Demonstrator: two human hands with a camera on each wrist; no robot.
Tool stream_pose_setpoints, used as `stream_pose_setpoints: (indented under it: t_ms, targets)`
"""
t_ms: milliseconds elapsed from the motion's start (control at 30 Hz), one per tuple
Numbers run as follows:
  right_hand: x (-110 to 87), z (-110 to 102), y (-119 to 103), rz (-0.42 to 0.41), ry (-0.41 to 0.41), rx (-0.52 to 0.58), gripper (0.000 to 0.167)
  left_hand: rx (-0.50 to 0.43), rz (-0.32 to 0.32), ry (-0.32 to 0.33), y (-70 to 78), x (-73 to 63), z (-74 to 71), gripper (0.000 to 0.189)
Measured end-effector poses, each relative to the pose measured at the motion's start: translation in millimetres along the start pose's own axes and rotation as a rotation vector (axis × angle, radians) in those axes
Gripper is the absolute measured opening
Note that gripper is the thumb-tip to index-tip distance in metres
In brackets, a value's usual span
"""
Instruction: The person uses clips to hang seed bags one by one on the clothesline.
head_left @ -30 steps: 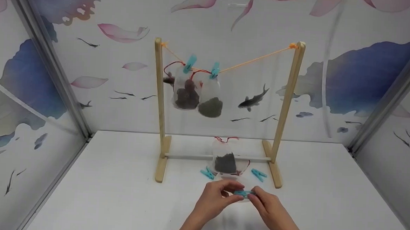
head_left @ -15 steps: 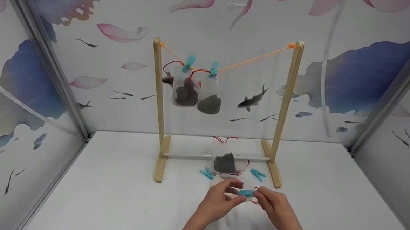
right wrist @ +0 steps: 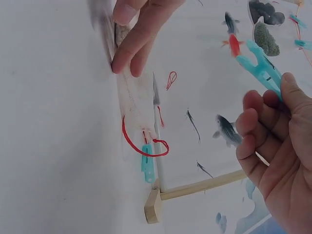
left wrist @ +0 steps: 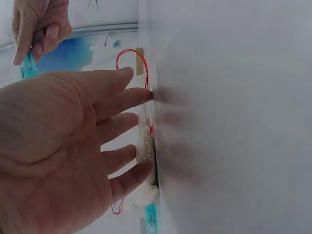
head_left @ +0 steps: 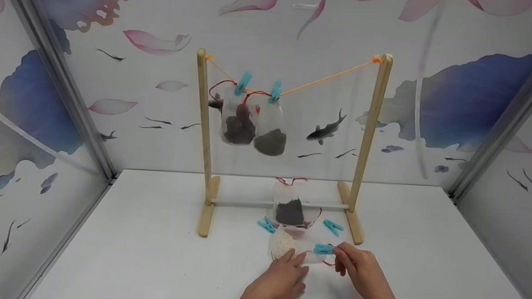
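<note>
My right hand pinches a blue clothespin by one end, raised above the table; in the right wrist view the free end of that clothespin points away from the fingers. On the table just left of it lies a translucent drawstring pouch of pale grains with a red cord. My left hand reaches over this pouch's near side, its fingertips at the pouch. Outstretched, spread fingers show on the left hand in the left wrist view. Behind, a second pouch with dark grey filling lies flat.
Two loose blue clothespins lie behind the hands, one to the left, the other to the right. A wooden rack stands behind with an orange line. Clothespins hold a brown-filled pouch and a green-filled pouch on it.
The left hand has left the clothespin and dropped down to the pale-grain pouch, its fingers spreading. The right hand keeps the clothespin and has shifted slightly to the right.
</note>
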State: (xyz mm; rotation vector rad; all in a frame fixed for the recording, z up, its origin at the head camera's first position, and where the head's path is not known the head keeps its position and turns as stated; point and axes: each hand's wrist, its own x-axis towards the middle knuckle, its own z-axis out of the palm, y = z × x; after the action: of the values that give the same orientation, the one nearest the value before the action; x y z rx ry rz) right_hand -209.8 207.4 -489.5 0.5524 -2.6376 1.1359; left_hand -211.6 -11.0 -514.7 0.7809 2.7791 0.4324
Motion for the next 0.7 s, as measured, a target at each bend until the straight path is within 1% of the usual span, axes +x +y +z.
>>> stream_pose_setpoints:
  t_ms: [67,133,200,233,267,300,367,467,500,533,600,700]
  targets:
    - [0.7,-1,0,0.006,-0.032,0.001,0.027,0.034,-0.029,-0.032,0.3,-0.1,0.2,0.043]
    - [1.5,-2,-1,0.016,-0.058,0.0,0.026,0.06,-0.055,-0.047,1.0,0.3,0.5,0.045]
    - [2.3,-3,-1,0.032,-0.074,0.0,0.026,0.081,-0.067,-0.037,2.1,1.1,0.6,0.044]
    - [2.6,-4,-2,0.037,-0.077,-0.004,0.025,0.082,-0.068,-0.014,2.5,1.8,0.7,0.042]
    - [2.9,-4,-2,0.046,-0.077,-0.009,0.025,0.085,-0.064,0.022,2.9,2.3,0.3,0.041]
    - [3.1,-5,-2,0.054,-0.077,-0.01,0.025,0.084,-0.056,0.072,3.0,2.6,-0.2,0.037]
    - [3.3,-5,-3,0.067,-0.075,-0.012,0.025,0.04,-0.046,0.207,2.5,3.5,-2.3,0.03]
    - [3.4,-4,-3,0.089,-0.08,0.0,0.024,-0.086,-0.028,0.431,-0.1,3.7,-7.7,0.015]
    - [3.6,-3,-4,0.094,-0.083,0.004,0.025,-0.137,-0.023,0.496,-1.2,3.5,-9.4,0.012]
    - [3.7,-3,-4,0.097,-0.085,0.006,0.024,-0.193,-0.024,0.546,-2.1,3.4,-11.6,0.011]
    - [3.6,-2,-5,0.097,-0.083,0.005,0.024,-0.269,-0.024,0.616,-3.2,2.6,-15.2,0.012]
    - [3.1,0,-7,0.094,-0.055,-0.005,0.023,-0.327,-0.025,0.658,-3.6,1.4,-19.0,0.017]
